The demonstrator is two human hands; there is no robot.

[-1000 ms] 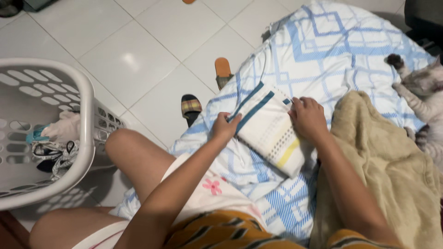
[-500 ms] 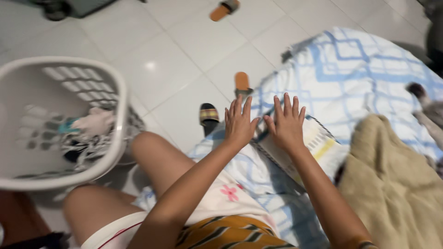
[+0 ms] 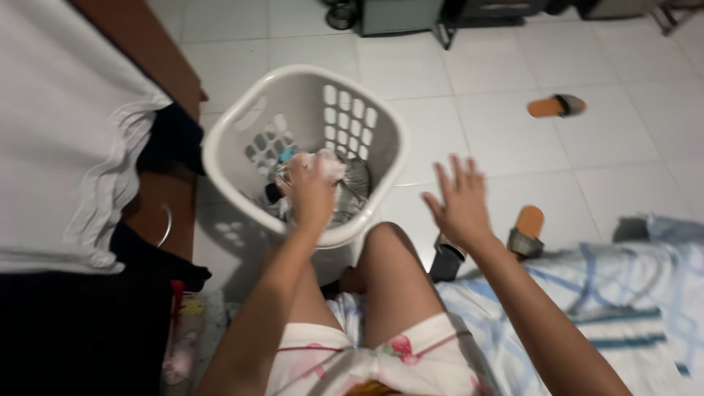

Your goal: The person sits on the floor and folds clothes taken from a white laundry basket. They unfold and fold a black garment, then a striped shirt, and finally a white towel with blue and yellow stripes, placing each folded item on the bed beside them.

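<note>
Left hand (image 3: 312, 192) reaches into the white laundry basket (image 3: 220, 158), grip closing on a pale cloth (image 3: 330, 167) directly under it; right hand (image 3: 460, 207) hovers open, fingers spread, farther off beside the basket.

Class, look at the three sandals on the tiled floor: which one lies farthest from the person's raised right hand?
The orange sandal lying alone by the far tiles. The other two, one orange-soled and one dark, sit just beside the right hand.

left hand (image 3: 312, 192) blurred, grip unclear | laundry basket (image 3: 220, 139) contents indistinct (a jumble) | blanket (image 3: 623, 308) cut off
</note>
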